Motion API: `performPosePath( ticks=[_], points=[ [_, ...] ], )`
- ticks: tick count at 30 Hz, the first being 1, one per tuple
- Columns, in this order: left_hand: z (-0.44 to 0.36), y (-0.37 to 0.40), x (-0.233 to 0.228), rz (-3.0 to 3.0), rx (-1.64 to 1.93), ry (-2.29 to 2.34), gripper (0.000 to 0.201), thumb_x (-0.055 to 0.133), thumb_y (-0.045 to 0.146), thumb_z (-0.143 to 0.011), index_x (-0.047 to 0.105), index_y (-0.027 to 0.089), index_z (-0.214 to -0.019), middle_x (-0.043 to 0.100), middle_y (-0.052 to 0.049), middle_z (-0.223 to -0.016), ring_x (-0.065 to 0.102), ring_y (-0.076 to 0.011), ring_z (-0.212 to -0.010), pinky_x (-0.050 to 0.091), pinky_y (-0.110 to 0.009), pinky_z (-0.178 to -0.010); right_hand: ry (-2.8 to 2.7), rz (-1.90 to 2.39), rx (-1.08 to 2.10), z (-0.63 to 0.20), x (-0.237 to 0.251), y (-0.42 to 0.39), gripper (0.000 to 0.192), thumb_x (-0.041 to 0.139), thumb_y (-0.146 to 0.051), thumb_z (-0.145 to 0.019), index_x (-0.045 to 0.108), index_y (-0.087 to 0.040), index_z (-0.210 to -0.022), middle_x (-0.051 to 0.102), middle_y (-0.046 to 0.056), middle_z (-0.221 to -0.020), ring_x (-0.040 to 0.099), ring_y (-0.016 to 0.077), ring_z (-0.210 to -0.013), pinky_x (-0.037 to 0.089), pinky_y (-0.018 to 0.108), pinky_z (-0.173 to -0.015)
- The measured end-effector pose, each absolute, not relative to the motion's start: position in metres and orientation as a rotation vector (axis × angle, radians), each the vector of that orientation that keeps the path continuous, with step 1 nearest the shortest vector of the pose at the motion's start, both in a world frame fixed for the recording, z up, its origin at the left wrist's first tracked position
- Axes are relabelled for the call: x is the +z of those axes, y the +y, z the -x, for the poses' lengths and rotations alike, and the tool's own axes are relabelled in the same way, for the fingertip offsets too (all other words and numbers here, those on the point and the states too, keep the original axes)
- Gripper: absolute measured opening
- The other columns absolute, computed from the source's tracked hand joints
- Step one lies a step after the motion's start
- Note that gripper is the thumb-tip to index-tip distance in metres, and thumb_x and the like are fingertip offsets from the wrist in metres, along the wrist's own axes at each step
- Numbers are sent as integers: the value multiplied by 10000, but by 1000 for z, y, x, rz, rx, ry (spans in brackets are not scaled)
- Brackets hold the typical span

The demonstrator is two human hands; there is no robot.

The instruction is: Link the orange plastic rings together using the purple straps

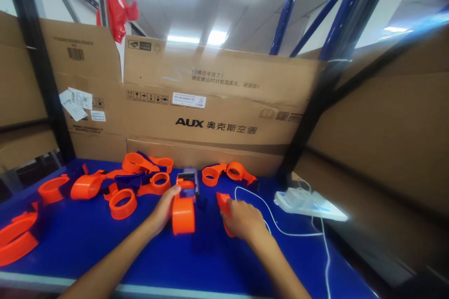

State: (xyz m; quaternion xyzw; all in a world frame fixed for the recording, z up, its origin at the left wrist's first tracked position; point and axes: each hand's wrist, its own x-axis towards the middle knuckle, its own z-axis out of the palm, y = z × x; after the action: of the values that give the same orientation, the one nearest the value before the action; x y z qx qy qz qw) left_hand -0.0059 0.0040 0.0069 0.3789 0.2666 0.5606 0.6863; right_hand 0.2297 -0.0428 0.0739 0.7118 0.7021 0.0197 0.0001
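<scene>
My left hand is closed on an orange tape dispenser, gripping it by its side near the middle of the blue table. The dispenser's round hub faces me, and a dark roller shows at its far end. Just to the right, my right hand wraps around another orange piece, which looks like part of a tape dispenser; my fingers cover most of it. Behind the left hand's dispenser lies a small flat purplish-grey item, partly hidden.
Several orange tape dispensers lie in a cluster on the left, and two more rest at the back. A white power strip with a white cable is on the right. Cardboard walls and dark metal posts enclose the blue table.
</scene>
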Motion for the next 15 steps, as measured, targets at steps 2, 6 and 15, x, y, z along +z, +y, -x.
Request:
performPosePath(
  ticks=[2,6,15],
  points=[
    [5,4,4,-912,1249,596,413,720,380,-775,693,145,-1114,755,-114,-1020,708,-282,-918,512,-365,-849,2270,-2275,147,-228,78,-38,393,573,-467,-880,674,-197,-1147,707,176,-1076,657,371,-1016,485,456,-804],
    [5,-1,7,-991,1218,604,489,752,359,-762,617,227,-1214,747,-60,-1019,700,-263,-915,503,-340,-803,2789,-2308,386,-211,82,-38,364,553,-434,-909,675,-205,-1164,648,161,-1253,548,325,-1212,439,450,-965],
    [6,0,16,-1036,1422,706,361,741,406,-784,677,205,-1077,730,-60,-1085,650,-270,-1050,470,-319,-886,3078,-2172,-1591,-159,43,-12,229,550,-341,-835,682,-167,-905,609,-12,-595,531,131,-481,407,216,-448]
  ],
)
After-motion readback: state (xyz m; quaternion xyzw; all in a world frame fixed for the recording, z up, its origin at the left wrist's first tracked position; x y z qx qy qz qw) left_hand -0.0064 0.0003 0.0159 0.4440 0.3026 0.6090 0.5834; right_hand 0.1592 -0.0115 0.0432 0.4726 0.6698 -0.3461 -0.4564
